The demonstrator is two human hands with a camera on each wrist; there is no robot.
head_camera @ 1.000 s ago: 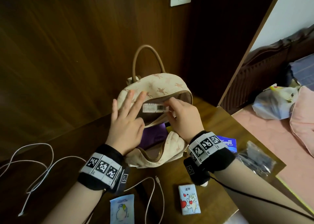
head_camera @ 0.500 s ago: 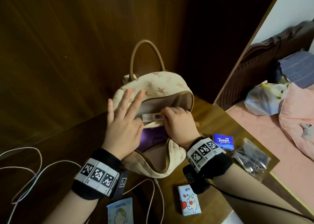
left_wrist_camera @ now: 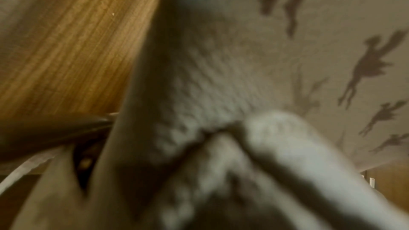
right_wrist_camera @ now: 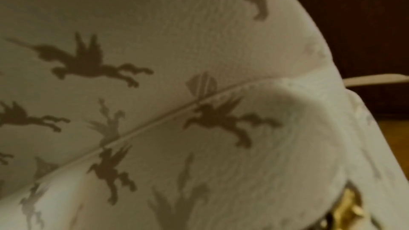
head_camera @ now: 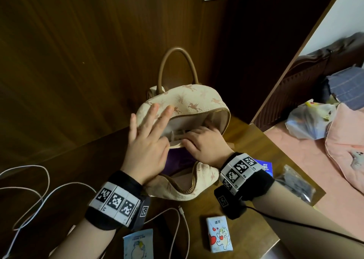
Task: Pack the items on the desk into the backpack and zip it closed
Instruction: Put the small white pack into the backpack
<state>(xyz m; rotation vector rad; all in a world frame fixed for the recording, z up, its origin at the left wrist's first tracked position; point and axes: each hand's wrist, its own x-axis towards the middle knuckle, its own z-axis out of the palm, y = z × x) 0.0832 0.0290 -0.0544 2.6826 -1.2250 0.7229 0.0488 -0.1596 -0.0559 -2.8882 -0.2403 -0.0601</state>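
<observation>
The cream backpack (head_camera: pixel 197 101) with winged-horse print stands unzipped at the desk's middle, with something purple (head_camera: pixel 177 163) inside. My left hand (head_camera: pixel 149 140) lays three straight fingers on the top flap while index and thumb pinch the inner pocket's edge (head_camera: pixel 174 145). My right hand (head_camera: pixel 199 140) is inside the opening, fingers curled on a small white packet (head_camera: pixel 178 135) that is mostly sunk into that pocket. Both wrist views are filled with blurred backpack fabric (left_wrist_camera: pixel 243 59) (right_wrist_camera: pixel 199 59); the gold zipper (right_wrist_camera: pixel 345 211) shows at the lower right.
On the desk lie a blue tissue pack (head_camera: pixel 266 166), a clear bag of dark items (head_camera: pixel 295 184), a cat-print tissue pack (head_camera: pixel 219 233), a pale blue packet (head_camera: pixel 137 243) and a white cable (head_camera: pixel 39 195). Wood panels stand behind; a bed (head_camera: pixel 315 160) lies right.
My right hand has pushed the white packet down into the inner pocket, so its barcode label no longer shows. My left hand has kept its place on the flap.
</observation>
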